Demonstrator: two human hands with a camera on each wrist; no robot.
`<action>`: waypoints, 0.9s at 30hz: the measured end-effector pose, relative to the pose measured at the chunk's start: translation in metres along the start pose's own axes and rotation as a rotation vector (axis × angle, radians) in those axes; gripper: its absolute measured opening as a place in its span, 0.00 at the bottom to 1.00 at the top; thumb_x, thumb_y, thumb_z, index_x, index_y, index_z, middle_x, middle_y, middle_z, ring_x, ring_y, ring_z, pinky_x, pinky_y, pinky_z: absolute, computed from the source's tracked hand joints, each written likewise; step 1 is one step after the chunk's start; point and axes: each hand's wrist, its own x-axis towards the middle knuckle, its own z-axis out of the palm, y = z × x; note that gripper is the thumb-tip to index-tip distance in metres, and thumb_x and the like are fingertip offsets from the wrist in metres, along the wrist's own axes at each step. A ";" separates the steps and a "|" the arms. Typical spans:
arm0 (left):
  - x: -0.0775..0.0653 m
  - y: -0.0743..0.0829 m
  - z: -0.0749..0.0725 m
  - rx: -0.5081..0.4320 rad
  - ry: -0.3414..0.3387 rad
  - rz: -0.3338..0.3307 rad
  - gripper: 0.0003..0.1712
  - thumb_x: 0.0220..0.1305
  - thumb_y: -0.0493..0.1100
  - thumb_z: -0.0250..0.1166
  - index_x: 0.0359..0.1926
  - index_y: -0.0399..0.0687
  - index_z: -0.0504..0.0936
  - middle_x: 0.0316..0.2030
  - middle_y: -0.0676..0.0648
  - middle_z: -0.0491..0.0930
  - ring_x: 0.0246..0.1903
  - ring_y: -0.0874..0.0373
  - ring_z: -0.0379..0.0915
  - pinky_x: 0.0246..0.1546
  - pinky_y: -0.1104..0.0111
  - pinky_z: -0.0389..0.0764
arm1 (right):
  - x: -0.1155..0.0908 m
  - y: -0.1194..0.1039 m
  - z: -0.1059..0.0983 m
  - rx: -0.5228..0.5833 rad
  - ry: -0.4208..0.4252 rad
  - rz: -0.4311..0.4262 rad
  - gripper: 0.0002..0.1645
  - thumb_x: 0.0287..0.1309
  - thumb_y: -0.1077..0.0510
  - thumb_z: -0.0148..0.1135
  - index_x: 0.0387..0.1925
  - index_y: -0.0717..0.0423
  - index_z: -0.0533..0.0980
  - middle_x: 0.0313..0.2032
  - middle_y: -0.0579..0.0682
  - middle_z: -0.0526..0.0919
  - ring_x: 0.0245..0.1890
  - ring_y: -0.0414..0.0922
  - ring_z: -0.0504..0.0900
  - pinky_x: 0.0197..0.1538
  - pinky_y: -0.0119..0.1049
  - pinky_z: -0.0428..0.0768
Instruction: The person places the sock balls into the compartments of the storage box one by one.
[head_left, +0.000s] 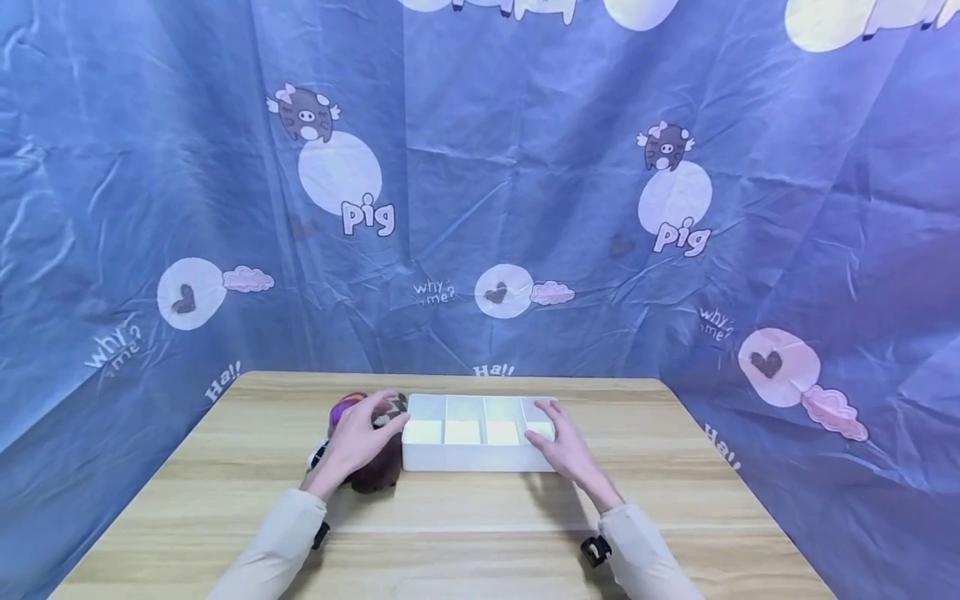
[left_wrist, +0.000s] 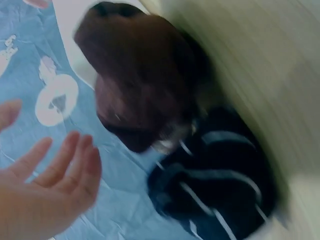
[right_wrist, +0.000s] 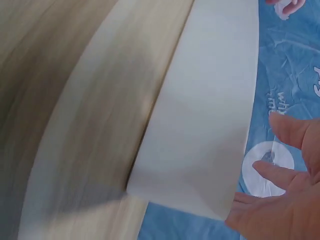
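Observation:
A white box (head_left: pixel 480 457) with several compartments stands on the table. My right hand (head_left: pixel 567 446) is at its right end, fingers spread; in the right wrist view the fingers lie against or just beside the end wall. My left hand (head_left: pixel 358 435) hovers over a cluster of rolled cloth bundles, which look like socks, left of the box. Its fingers are loosely extended and hold nothing. The cluster includes a dark brown bundle (left_wrist: pixel 145 75), a black one with white stripes (left_wrist: pixel 225 175), a purple and orange one (head_left: pixel 341 409) and a checkered one (head_left: pixel 392 407), partly hidden by my left hand.
The wooden table (head_left: pixel 465 542) reaches back to a blue printed curtain (head_left: pixel 465 200), which hangs behind and along both sides. The brown bundle sits close beside the box's left end.

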 end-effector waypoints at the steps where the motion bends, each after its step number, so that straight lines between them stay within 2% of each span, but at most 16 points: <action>1: 0.000 -0.003 -0.002 -0.018 -0.004 0.008 0.29 0.61 0.55 0.69 0.60 0.50 0.77 0.49 0.39 0.84 0.49 0.43 0.81 0.51 0.50 0.79 | 0.000 0.001 -0.001 0.002 0.009 0.003 0.34 0.59 0.59 0.65 0.66 0.61 0.68 0.71 0.72 0.56 0.69 0.70 0.58 0.69 0.65 0.58; 7: -0.003 -0.018 -0.013 -0.072 -0.005 0.037 0.29 0.59 0.51 0.71 0.58 0.44 0.78 0.47 0.38 0.84 0.47 0.44 0.81 0.50 0.51 0.80 | 0.003 0.011 -0.008 0.044 0.030 0.043 0.33 0.58 0.61 0.66 0.65 0.61 0.69 0.71 0.68 0.59 0.70 0.67 0.57 0.71 0.63 0.55; 12: -0.005 -0.030 -0.022 -0.105 -0.014 0.009 0.27 0.58 0.48 0.72 0.57 0.43 0.80 0.46 0.39 0.85 0.41 0.51 0.83 0.45 0.61 0.82 | 0.002 0.023 -0.013 0.193 -0.053 0.157 0.41 0.61 0.61 0.63 0.72 0.63 0.59 0.73 0.68 0.55 0.73 0.65 0.52 0.74 0.58 0.52; 16: -0.005 -0.037 -0.027 -0.149 -0.042 -0.017 0.26 0.58 0.46 0.72 0.56 0.42 0.80 0.45 0.38 0.85 0.41 0.54 0.83 0.44 0.68 0.81 | -0.003 0.033 -0.017 0.288 -0.099 0.213 0.41 0.63 0.61 0.61 0.72 0.67 0.54 0.72 0.71 0.54 0.73 0.64 0.52 0.74 0.55 0.52; 22: -0.007 -0.049 -0.035 -0.197 -0.060 -0.079 0.26 0.55 0.47 0.74 0.54 0.42 0.81 0.45 0.37 0.85 0.42 0.51 0.81 0.42 0.72 0.80 | -0.007 0.044 -0.017 0.288 -0.114 0.223 0.40 0.66 0.56 0.60 0.73 0.65 0.55 0.71 0.71 0.55 0.70 0.68 0.57 0.71 0.57 0.59; 27: -0.006 -0.062 -0.045 -0.210 -0.087 -0.111 0.28 0.53 0.48 0.75 0.53 0.41 0.82 0.49 0.36 0.83 0.45 0.50 0.79 0.43 0.69 0.78 | -0.006 0.042 -0.018 0.366 -0.116 0.248 0.40 0.66 0.58 0.59 0.73 0.64 0.55 0.71 0.71 0.55 0.67 0.69 0.64 0.65 0.55 0.70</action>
